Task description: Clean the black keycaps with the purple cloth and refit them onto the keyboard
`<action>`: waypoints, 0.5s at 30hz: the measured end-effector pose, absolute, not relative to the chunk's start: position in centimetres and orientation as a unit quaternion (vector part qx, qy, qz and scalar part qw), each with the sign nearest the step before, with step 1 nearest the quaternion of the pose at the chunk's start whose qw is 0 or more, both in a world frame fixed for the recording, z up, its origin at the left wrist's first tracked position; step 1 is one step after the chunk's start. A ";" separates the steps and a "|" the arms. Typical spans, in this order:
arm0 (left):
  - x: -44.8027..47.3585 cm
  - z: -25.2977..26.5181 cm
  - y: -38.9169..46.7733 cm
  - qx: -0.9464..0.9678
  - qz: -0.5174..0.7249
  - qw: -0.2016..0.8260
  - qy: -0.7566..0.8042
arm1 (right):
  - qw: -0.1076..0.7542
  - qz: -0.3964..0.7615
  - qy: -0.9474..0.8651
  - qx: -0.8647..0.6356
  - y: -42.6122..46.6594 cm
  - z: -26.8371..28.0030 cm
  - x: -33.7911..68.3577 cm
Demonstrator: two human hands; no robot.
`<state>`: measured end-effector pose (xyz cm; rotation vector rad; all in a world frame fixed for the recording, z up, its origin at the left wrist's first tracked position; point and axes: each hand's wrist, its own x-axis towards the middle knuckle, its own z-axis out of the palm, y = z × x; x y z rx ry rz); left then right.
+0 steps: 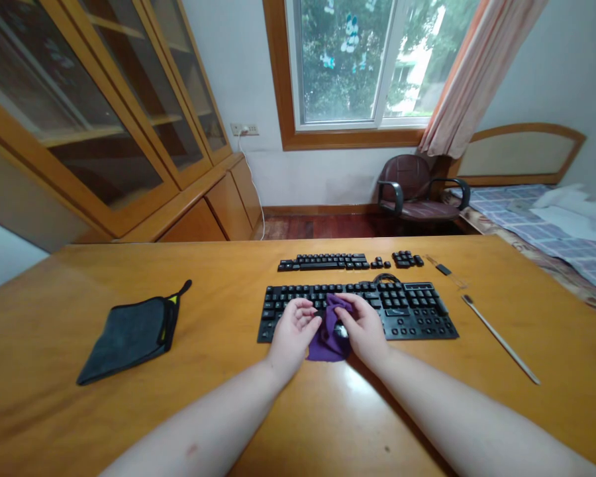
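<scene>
A black keyboard [412, 311] lies across the table in front of me, with bare switches showing at its lower right where keycaps are off. My right hand [365, 328] is closed on a bunched purple cloth [330, 344] over the keyboard's front edge. Facing it, my left hand [294, 331] has its fingers curled and its thumb pinched near a small black piece that looks like a keycap [320, 314], partly hidden by the fingers and cloth. Behind the keyboard, loose black keycaps [328, 262] are laid out in rows, with a number-pad group [406, 259] to the right.
On the left lies a folded dark grey cloth [129, 334] with a loop. To the right are a wire keycap puller [444, 269] and a thin stick with a dark brush tip [501, 341]. Beyond the wooden table [189, 424] stand a chair [410, 189], a bed and a cabinet.
</scene>
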<state>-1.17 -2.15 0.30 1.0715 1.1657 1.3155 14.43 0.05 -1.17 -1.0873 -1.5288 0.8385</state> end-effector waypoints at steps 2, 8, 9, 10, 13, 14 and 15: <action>-1.2 0.3 -2.1 0.442 0.551 0.519 0.482 | 0.497 0.352 -0.667 -0.430 0.1 -1.1 14.4; -1.4 0.6 -1.9 0.434 0.529 0.546 0.483 | 0.481 0.329 -0.704 -0.406 0.0 -0.9 14.3; -1.4 0.7 -1.9 0.429 0.532 0.550 0.481 | 0.486 0.325 -0.699 -0.411 0.0 -0.9 14.3; -1.4 0.7 -1.9 0.422 0.536 0.553 0.478 | 0.487 0.323 -0.698 -0.414 0.0 -0.9 14.3; -1.3 0.8 -1.9 0.403 0.548 0.560 0.474 | 0.466 0.337 -0.715 -0.398 0.1 -0.8 14.4; -1.3 0.8 -1.9 0.398 0.549 0.562 0.474 | 0.457 0.347 -0.722 -0.386 0.1 -0.8 14.4; -1.2 0.8 -1.9 0.394 0.549 0.565 0.473 | 0.454 0.356 -0.724 -0.378 0.2 -0.7 14.3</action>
